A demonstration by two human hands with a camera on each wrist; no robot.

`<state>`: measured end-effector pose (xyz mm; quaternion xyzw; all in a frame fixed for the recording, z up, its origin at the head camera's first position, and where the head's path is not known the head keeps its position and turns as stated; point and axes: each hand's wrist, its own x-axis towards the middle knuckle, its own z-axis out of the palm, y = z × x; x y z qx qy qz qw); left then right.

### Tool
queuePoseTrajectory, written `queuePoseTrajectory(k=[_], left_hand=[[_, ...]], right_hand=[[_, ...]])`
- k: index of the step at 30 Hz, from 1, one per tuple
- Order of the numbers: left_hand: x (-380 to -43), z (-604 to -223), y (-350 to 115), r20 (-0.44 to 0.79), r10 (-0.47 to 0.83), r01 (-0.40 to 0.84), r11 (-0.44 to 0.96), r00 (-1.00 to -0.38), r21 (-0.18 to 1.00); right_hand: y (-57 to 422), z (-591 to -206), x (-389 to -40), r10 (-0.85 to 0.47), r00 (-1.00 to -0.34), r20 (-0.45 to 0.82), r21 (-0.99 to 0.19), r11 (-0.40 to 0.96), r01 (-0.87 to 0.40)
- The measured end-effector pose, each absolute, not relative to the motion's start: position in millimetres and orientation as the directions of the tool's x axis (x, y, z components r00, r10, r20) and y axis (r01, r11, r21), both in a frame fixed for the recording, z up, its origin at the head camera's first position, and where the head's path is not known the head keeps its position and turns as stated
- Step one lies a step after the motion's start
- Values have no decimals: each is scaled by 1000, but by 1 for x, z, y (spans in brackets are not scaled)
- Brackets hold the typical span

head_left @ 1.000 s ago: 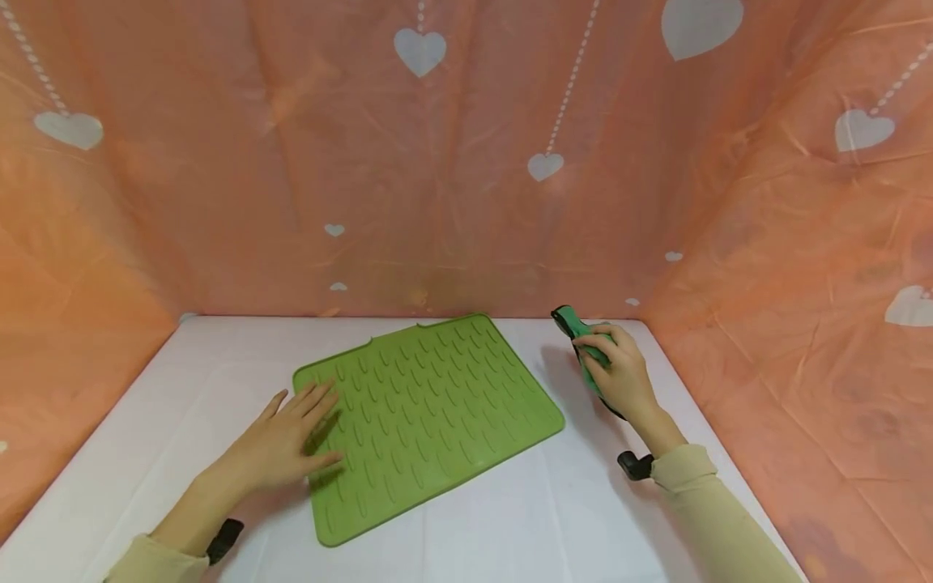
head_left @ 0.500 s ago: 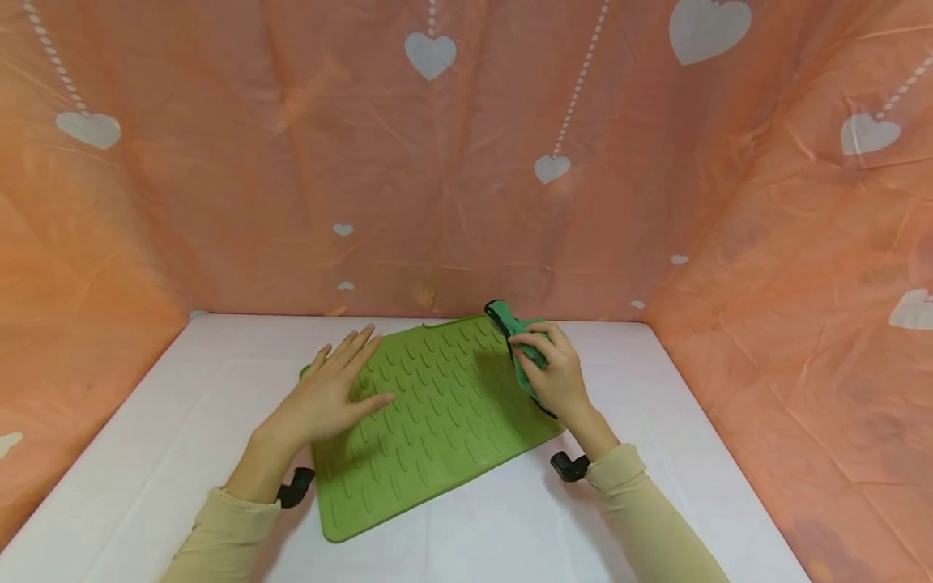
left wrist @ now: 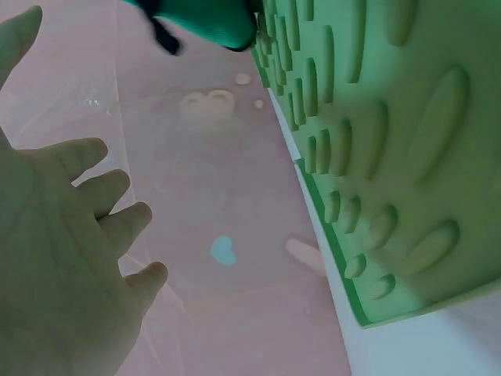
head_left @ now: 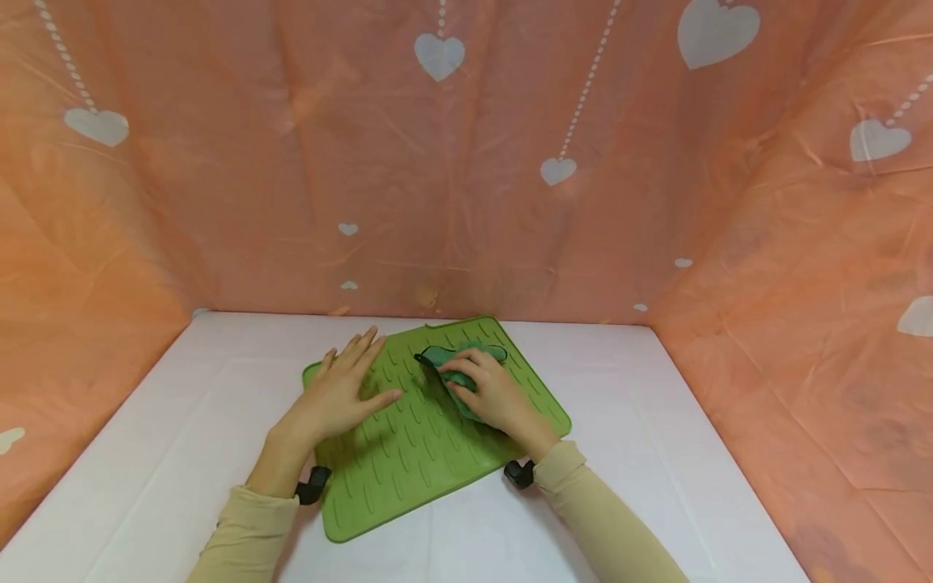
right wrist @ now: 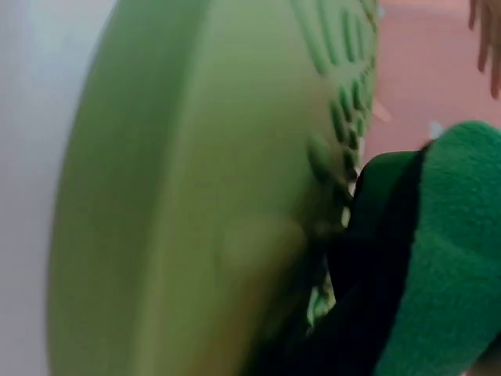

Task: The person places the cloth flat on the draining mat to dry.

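A green cloth [head_left: 442, 355] with black edging is gripped in my right hand [head_left: 496, 398], its folds bunched under the fingers. It is over the right half of a green ribbed mat [head_left: 408, 474], and I cannot tell whether it touches the ribs. In the right wrist view the fuzzy cloth [right wrist: 458, 251] hides most of that hand. My left hand [head_left: 334, 398] holds nothing and is spread above the mat's left part. The left wrist view shows this hand [left wrist: 63, 243] apart from the mat [left wrist: 407, 219].
The mat lies slantwise on a white-covered table [head_left: 619, 486]. An orange curtain [head_left: 496, 251] with white hearts rises behind the table and along both sides. A black wrist-worn piece [head_left: 519, 474] sits under the right wrist, and another is under the left.
My right hand has carried the cloth leftward from beside the mat to over it. My left hand has moved right and farther back above the mat, then nearly stopped.
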<state>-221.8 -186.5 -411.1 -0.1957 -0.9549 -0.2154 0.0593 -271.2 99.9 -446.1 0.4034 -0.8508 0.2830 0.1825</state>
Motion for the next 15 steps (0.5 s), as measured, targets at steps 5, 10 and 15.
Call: queuePoseTrajectory(k=[5, 10, 15], left_hand=[[-222, -417, -186, 170, 344, 384, 837, -923, 390], [-224, -427, -181, 143, 365, 391, 836, -920, 385], [-227, -438, -174, 86, 393, 396, 841, -916, 369]], right_hand=[[81, -451, -268, -657, -681, 324, -401, 556, -728], [69, -449, -264, -691, -706, 155, -441, 591, -676], [67, -447, -264, -704, -705, 86, -469, 596, -652]])
